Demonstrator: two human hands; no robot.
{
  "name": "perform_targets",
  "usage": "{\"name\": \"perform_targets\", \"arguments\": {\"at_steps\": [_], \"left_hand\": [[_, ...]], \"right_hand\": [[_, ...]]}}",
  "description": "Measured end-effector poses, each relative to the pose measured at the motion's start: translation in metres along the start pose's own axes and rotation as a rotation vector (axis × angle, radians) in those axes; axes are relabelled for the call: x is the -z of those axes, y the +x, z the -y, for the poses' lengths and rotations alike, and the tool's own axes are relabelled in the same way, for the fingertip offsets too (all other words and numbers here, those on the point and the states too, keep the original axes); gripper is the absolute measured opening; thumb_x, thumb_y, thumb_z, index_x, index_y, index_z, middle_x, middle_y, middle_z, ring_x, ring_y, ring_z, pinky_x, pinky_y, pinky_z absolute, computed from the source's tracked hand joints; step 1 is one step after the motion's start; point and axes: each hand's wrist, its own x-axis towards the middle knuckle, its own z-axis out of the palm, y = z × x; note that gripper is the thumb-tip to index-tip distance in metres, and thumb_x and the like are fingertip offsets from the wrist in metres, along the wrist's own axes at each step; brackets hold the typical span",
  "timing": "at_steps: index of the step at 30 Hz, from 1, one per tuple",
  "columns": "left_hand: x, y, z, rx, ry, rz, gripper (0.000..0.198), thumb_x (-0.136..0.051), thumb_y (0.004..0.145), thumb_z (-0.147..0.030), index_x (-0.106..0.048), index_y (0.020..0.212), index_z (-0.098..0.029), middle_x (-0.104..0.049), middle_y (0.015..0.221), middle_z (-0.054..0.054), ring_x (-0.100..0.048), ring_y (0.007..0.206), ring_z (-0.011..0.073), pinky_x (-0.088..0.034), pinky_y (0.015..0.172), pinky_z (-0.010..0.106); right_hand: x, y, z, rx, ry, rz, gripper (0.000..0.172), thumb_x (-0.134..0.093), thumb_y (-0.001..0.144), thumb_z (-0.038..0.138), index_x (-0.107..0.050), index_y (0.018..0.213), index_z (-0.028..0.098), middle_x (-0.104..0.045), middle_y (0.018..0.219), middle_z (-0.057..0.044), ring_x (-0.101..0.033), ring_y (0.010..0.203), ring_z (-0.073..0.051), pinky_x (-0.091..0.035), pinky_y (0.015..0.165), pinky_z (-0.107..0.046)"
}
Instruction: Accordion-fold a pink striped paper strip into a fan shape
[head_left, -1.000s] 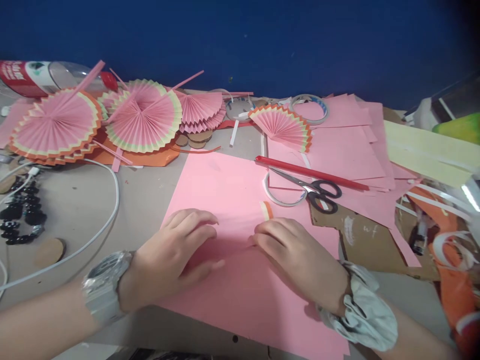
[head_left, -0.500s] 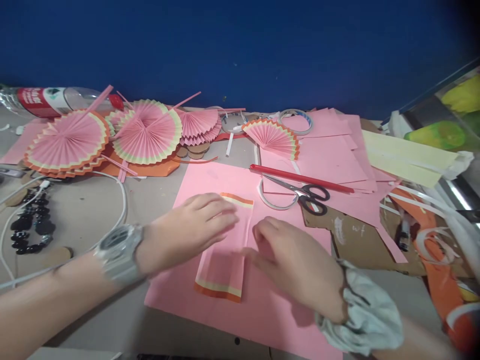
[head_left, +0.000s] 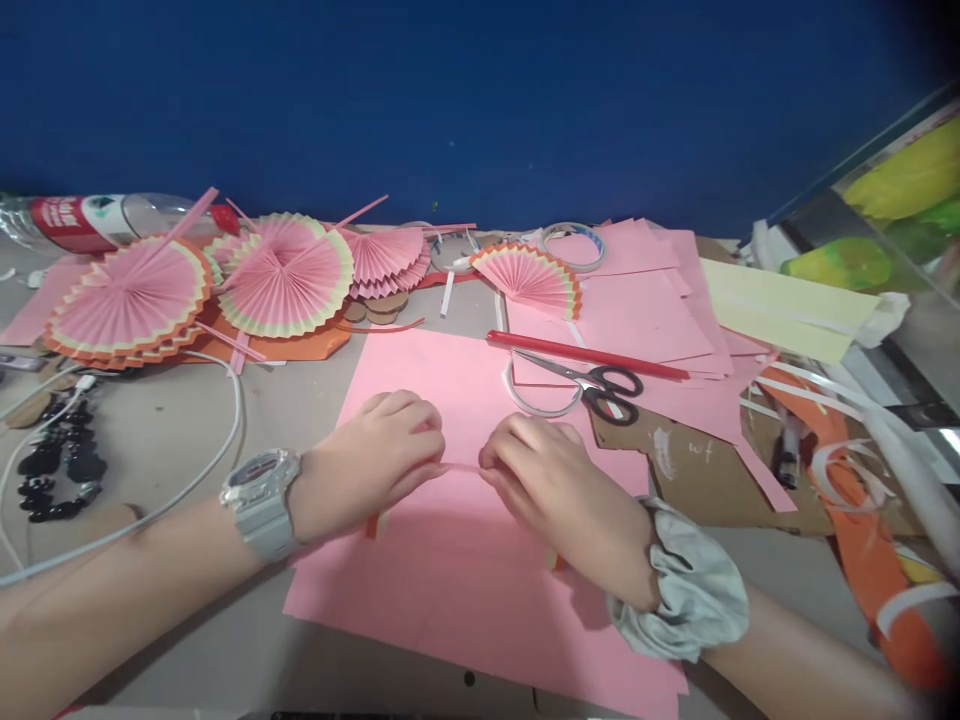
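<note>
The big paper sheet is plain pink. The pleated fans are pink with pale yellow and orange zigzag rims. The scissors have black handles, beside a red stick. The wall is deep blue, the cable white, the beads black, the scrunchie grey, the watch silver-grey.

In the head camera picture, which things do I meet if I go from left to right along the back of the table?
Plastic bottle → large pink paper fan → second round fan → half-open fan → tape roll → pale yellow paper.
</note>
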Motion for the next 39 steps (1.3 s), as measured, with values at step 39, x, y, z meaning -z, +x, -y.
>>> {"name": "perform_targets", "arguments": {"at_steps": [39], "left_hand": [[-0.032, -0.041, -0.031, 0.033, 0.273, -0.023, 0.056, -0.036, 0.091, -0.044, -0.031, 0.138, -0.014, -0.026, 0.147, 0.009, -0.025, 0.134, 0.0239, -0.021, 0.11, 0.038]], "right_hand": [[-0.013, -0.029, -0.026, 0.504, -0.353, -0.158, 0.04, -0.04, 0.082, 0.001, -0.051, 0.12, 0.007, -0.06, 0.096, -0.011, -0.052, 0.091, -0.021, -0.047, 0.078, -0.039]]}}
